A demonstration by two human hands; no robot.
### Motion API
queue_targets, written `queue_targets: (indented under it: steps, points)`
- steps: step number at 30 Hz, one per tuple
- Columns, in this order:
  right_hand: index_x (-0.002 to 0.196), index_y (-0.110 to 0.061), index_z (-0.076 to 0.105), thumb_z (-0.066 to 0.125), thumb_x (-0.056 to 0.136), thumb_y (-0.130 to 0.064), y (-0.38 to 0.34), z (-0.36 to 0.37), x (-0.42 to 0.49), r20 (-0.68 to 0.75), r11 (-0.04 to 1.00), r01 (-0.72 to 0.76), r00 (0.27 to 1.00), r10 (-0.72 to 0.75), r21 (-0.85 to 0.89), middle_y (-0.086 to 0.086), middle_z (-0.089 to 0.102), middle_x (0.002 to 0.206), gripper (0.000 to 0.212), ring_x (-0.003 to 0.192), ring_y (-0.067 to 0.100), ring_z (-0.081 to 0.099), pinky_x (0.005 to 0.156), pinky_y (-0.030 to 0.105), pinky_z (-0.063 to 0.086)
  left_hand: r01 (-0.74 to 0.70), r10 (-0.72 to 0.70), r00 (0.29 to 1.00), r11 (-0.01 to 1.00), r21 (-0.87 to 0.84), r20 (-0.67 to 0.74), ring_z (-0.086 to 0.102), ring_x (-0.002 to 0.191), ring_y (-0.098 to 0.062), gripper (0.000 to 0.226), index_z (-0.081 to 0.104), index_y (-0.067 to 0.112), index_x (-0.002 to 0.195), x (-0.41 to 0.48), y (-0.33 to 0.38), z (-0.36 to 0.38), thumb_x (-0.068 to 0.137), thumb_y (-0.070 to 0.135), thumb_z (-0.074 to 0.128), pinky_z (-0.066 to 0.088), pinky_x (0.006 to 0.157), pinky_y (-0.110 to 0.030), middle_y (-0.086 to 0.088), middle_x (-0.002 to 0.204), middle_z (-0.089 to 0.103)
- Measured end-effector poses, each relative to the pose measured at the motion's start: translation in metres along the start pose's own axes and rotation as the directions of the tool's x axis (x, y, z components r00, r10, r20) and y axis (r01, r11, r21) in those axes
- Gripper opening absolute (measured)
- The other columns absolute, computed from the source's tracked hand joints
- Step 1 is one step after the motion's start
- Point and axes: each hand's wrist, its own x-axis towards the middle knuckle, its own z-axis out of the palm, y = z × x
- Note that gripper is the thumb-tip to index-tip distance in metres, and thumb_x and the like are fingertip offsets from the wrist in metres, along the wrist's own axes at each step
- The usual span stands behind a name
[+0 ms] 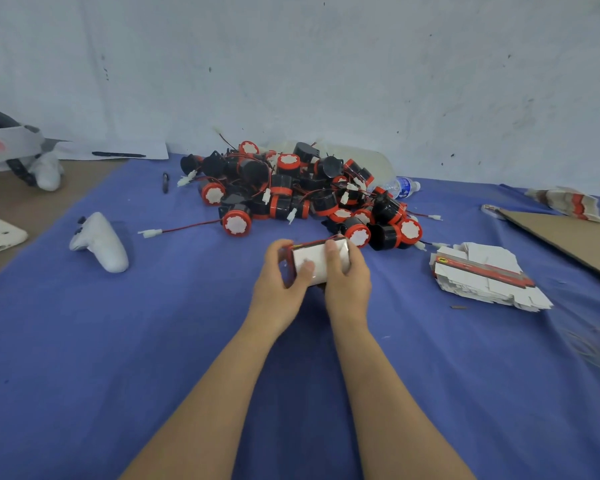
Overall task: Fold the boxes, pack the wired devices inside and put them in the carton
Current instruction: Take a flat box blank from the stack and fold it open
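Bare forearms (222, 393) reach in from the near edge of the desk, over the blue cloth (84, 358) that covers most of it. They meet around the middle of the desk, where both hands clamp one small box (313, 260), white-faced with red edging. The left hand (277, 275) curls round its left end, thumb pressed on the white face. The right hand (347, 277) wraps its right end with the thumb laid over the top. The box is held just above the cloth; whether it is closed I cannot tell.

Just beyond the box, toward the far edge, lies a pile of wired devices (302, 192) - black drums with red rings and white caps, red and black leads tangled among them. One device (237, 221) sits at the pile's left fringe, its red lead running left to a white connector (149, 233).

Toward the right edge lies a stack of flat boxes (482, 275), and past it a brown cardboard panel (568, 237) - I cannot tell if it belongs to the carton. Behind the pile lies a water bottle (404, 187) on its side. Near the left edge rests a white controller (99, 242), and at the far left corner a headset (7, 143) beside a black pen (118, 154).
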Motion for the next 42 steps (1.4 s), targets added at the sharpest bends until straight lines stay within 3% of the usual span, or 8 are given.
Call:
queue_targets:
  steps: [5,18,25,31,33,36,39,42]
  points:
    - [0.142,-0.027,0.04,0.053,0.097,-0.019,0.002,0.007,-0.004,0.369,0.989,-0.12,0.926,0.081,0.085,-0.003,0.056,0.127,0.047,0.108,0.013,0.06,0.089,0.035,0.055,0.107,-0.107,0.978,0.994,-0.01,-0.178,0.059,0.092,-0.012,0.024,0.037,0.037,0.117,0.007,-0.007,-0.013,0.098,0.033,0.05,0.054,0.076,-0.028,0.005,0.112,0.056]
    - [0.138,-0.033,0.043,0.05,0.094,-0.01,0.003,0.008,-0.001,0.211,0.995,-0.09,0.973,0.097,-0.039,-0.011,0.05,0.122,0.05,0.094,0.0,0.053,0.062,0.01,0.047,0.079,-0.068,0.987,0.994,0.076,-0.145,0.056,0.096,-0.012,0.028,0.045,0.033,0.127,0.003,-0.008,-0.006,0.1,0.026,0.045,0.054,0.076,-0.028,0.01,0.11,0.053]
    - [0.123,-0.038,0.043,0.052,0.092,-0.007,0.001,0.008,-0.003,0.19,0.992,-0.125,0.974,0.125,-0.012,-0.013,0.051,0.116,0.044,0.095,0.004,0.056,0.079,0.027,0.055,0.058,-0.042,0.991,0.991,0.122,-0.13,0.058,0.097,-0.013,0.025,0.042,0.035,0.127,0.002,-0.008,-0.006,0.102,0.032,0.038,0.047,0.063,-0.012,0.008,0.116,0.055]
    - [0.152,-0.022,0.012,0.068,0.085,-0.036,0.0,0.01,-0.003,0.255,0.922,-0.353,0.917,0.307,0.159,0.005,0.049,0.14,0.088,0.121,0.028,0.055,0.102,0.049,0.045,0.1,-0.116,0.981,0.989,-0.108,-0.155,0.065,0.1,-0.022,0.021,0.039,0.038,0.123,0.006,-0.006,-0.005,0.103,0.036,0.032,0.058,0.079,-0.037,-0.003,0.118,0.06]
    - [0.143,-0.008,0.035,0.069,0.084,-0.039,-0.004,0.009,-0.004,0.309,0.902,-0.398,0.89,0.334,0.171,0.006,0.058,0.129,0.075,0.116,0.03,0.059,0.099,0.043,0.048,0.145,-0.174,0.973,0.971,-0.189,-0.15,0.064,0.103,-0.025,0.025,0.039,0.033,0.127,0.008,-0.005,-0.008,0.104,0.035,0.03,0.058,0.075,-0.034,-0.005,0.121,0.058]
    - [0.109,-0.009,0.061,0.07,0.084,-0.031,-0.01,0.007,-0.004,0.383,0.913,-0.356,0.886,0.261,0.201,0.011,0.07,0.107,0.034,0.104,0.03,0.065,0.086,0.035,0.054,0.195,-0.219,0.97,0.962,-0.192,-0.11,0.067,0.098,-0.021,0.032,0.038,0.028,0.134,0.007,-0.004,-0.009,0.104,0.035,0.027,0.058,0.078,-0.035,-0.002,0.119,0.059]
    - [0.124,-0.022,0.037,0.075,0.081,-0.024,-0.016,0.005,-0.003,0.387,0.97,-0.189,0.915,0.119,0.15,-0.003,0.067,0.108,0.056,0.098,0.008,0.065,0.078,0.021,0.053,0.191,-0.198,0.977,0.978,-0.082,-0.082,0.07,0.082,-0.007,0.037,0.035,0.027,0.14,0.007,-0.001,-0.01,0.104,0.034,0.032,0.056,0.085,-0.038,0.009,0.111,0.063]
    - [0.129,-0.026,0.027,0.077,0.079,-0.021,-0.015,0.007,-0.009,0.509,1.0,-0.002,0.861,-0.009,0.021,-0.005,0.067,0.106,0.071,0.097,0.006,0.065,0.075,0.013,0.051,0.203,-0.208,0.969,0.978,-0.051,-0.131,0.062,0.098,-0.01,0.046,0.033,0.025,0.145,0.01,0.0,-0.017,0.101,0.02,0.045,0.052,0.087,-0.029,0.005,0.122,0.058]
